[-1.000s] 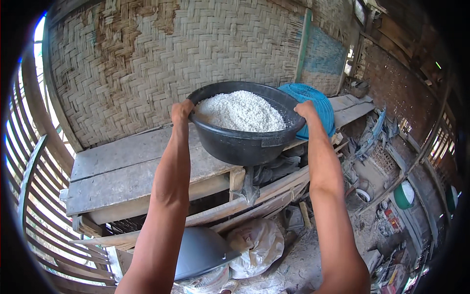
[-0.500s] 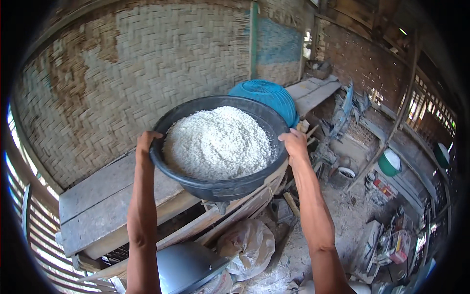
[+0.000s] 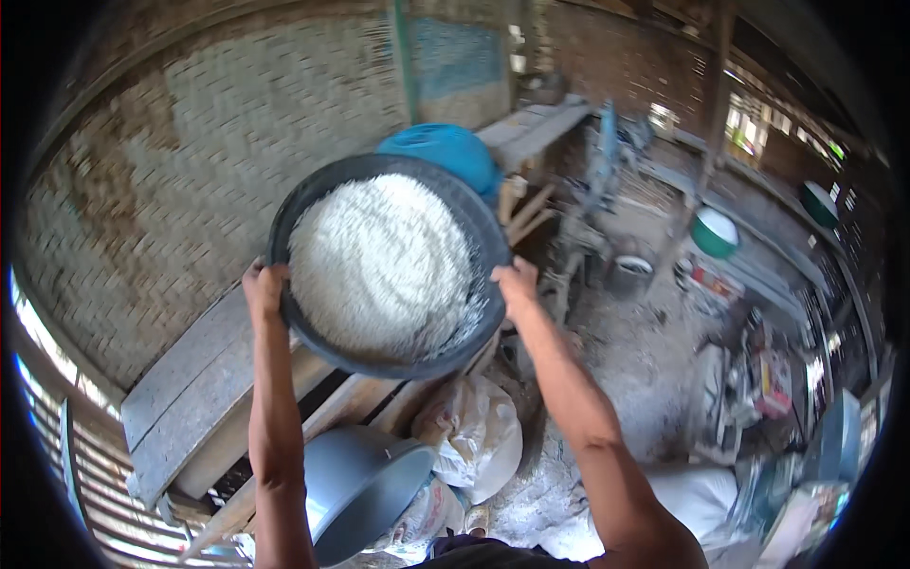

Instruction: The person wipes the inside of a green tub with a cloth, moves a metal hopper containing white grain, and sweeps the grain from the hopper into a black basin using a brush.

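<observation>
A wide black basin [image 3: 493,242] hangs in the air before me, held up by its rim from both sides. White grains that look like rice [image 3: 379,261] are heaped inside it, spread nearly to the front wall. My left hand [image 3: 264,284] is closed over the left rim, and my right hand [image 3: 517,284] grips the right rim. Both arms are stretched forward. Behind the basin a blue plastic basket [image 3: 445,156] stands upside down, partly covered by the rim. Motion blurs the basin and the grains somewhat.
A wooden bench [image 3: 194,389] runs along the woven wall [image 3: 256,123]. Below it are a large grey tub [image 3: 355,474] and a whitish plastic sack [image 3: 479,441]. To the right, a green bowl [image 3: 714,234] with white contents rests on a ledge, and a metal pot [image 3: 630,270] stands on the floor.
The basin has come nearer to me and tipped so more of its inside shows. My view has swung right and down, bringing the grey tub's opening into sight. Both hands keep their hold.
</observation>
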`<state>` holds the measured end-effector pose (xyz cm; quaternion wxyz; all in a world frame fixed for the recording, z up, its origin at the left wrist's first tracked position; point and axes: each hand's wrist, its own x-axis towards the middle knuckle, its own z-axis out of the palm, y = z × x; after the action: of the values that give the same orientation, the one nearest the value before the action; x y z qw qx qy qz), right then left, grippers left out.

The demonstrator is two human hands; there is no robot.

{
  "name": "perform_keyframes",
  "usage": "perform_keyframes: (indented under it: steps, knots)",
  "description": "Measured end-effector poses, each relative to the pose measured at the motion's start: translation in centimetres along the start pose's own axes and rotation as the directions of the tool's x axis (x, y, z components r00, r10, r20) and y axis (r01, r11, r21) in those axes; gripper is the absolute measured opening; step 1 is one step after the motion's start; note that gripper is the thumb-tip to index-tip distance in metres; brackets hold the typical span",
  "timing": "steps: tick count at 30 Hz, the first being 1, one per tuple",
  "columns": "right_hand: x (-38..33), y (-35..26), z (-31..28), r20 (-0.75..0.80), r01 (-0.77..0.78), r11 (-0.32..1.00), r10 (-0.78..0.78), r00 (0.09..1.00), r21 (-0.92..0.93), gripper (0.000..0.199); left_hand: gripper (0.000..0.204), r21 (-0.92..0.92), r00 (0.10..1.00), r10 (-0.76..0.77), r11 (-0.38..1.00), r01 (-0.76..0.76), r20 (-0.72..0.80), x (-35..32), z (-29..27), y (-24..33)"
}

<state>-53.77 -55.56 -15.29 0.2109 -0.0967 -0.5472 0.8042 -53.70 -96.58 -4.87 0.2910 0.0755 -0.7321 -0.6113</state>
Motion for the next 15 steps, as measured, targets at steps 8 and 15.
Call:
perform_keyframes:
  steps: [8, 15]
  knots:
    - [-23.5, 3.2, -20.5, -0.454, -0.116, 0.987, 0.053, 0.889, -0.111, 0.024, 0.021, 0.235, 0.813, 0.28, 0.864, -0.446, 0.511, -10.8, 1.6, -9.8]
    - [-48.8, -1.4, -40.8, -0.908, -0.372, 0.925, 0.086, 0.41, -0.081, 0.026, 0.024, 0.021, 0.326, 0.09, 0.947, -0.32, 0.941, -41.9, 16.6, -14.1]
